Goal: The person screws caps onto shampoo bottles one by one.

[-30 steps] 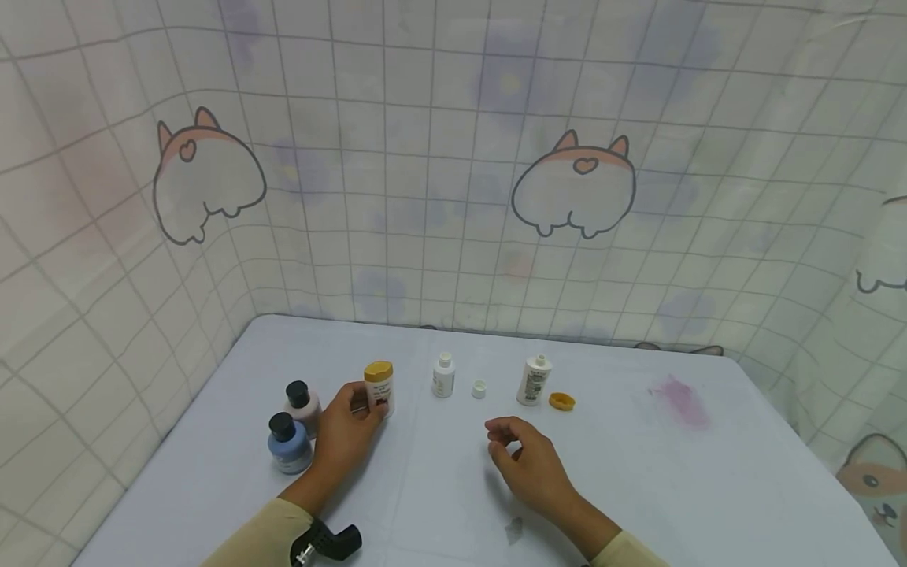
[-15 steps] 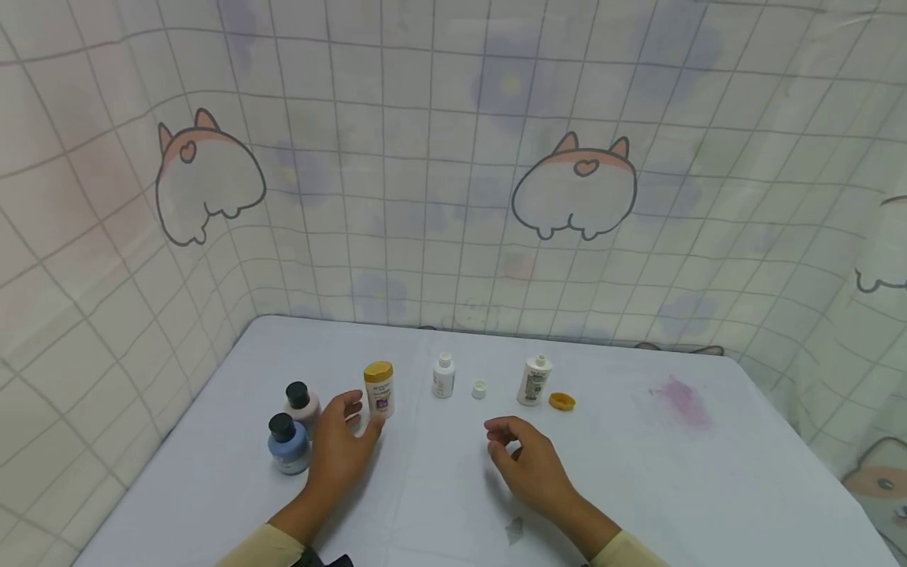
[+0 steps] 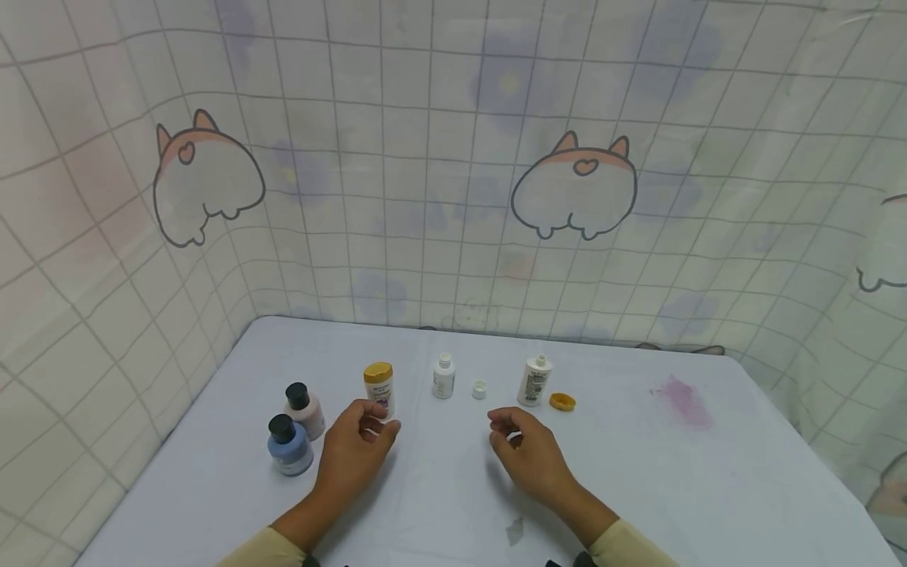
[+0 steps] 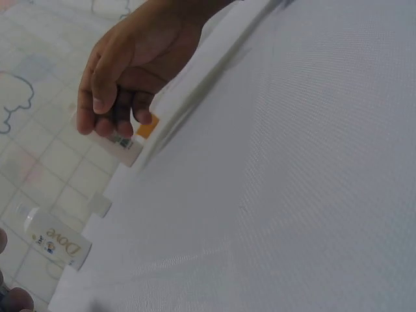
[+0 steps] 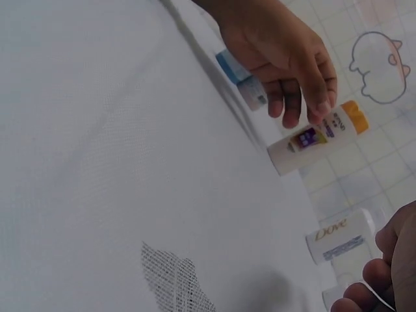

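Observation:
In the head view my left hand [image 3: 354,453] hovers in front of a white bottle with a yellow cap [image 3: 379,386], fingers loosely curled around nothing and overlapping its lower part. Right of it stands a small uncapped white bottle [image 3: 443,378], labelled Dove in the left wrist view, with a loose white cap [image 3: 479,389] beside it. My right hand [image 3: 531,457] is over the table, also relaxed and holding nothing. Beyond it are another uncapped white bottle [image 3: 534,382] and a loose yellow cap [image 3: 562,402].
To the left of my left hand stand a blue bottle [image 3: 290,449] and a pale pink bottle [image 3: 305,413], both with black caps. A patterned curtain [image 3: 453,197] hangs behind the white table [image 3: 638,472]. A pink stain [image 3: 683,402] marks the cloth at right.
My left hand has let go of the yellow-capped bottle, which stays standing, and has drawn back toward me and slightly right. My right hand has risen only slightly.

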Available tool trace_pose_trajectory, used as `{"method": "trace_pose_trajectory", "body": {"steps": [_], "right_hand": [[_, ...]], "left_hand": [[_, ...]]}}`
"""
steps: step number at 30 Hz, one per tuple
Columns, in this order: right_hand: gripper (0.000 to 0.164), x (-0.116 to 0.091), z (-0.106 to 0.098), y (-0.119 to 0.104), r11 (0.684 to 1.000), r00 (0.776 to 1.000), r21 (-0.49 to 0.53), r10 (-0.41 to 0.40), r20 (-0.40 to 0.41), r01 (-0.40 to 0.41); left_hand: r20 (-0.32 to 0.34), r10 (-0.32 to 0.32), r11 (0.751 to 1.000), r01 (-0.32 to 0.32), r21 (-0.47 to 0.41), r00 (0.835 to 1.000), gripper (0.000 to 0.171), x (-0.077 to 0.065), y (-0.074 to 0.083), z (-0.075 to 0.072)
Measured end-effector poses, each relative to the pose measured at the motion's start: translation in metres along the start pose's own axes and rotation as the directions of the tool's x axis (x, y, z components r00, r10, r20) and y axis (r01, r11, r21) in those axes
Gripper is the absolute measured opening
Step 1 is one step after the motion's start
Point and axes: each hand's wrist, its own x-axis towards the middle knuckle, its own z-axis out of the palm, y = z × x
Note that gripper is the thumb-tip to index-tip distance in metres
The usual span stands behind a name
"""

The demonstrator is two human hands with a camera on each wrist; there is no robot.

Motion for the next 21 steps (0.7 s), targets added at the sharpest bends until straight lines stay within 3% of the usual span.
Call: {"method": "trace_pose_trajectory", "body": {"steps": [5, 11, 21], "right_hand": [[0.023, 0.007, 0.0, 0.003, 1.0, 1.0, 0.004, -0.03, -0.005, 0.03], [0.024, 0.013, 0.001, 0.006, 1.0, 1.0, -0.01, 0.008, 0.0, -0.008], [0.029, 0.024, 0.006, 0.006, 0.997, 0.997, -0.017, 0.071, -0.002, -0.071]], "left_hand": [[0.072, 0.026, 0.999, -0.023, -0.039, 0.997, 0.032, 0.0, 0.004, 0.007], [0.155, 0.045, 0.996, -0.032, -0.084, 0.987, 0.041, 0.002, 0.01, 0.016], [0.204, 0.123, 0.991, -0.112, -0.068, 0.971, 0.053, 0.009, 0.014, 0.033]]}}
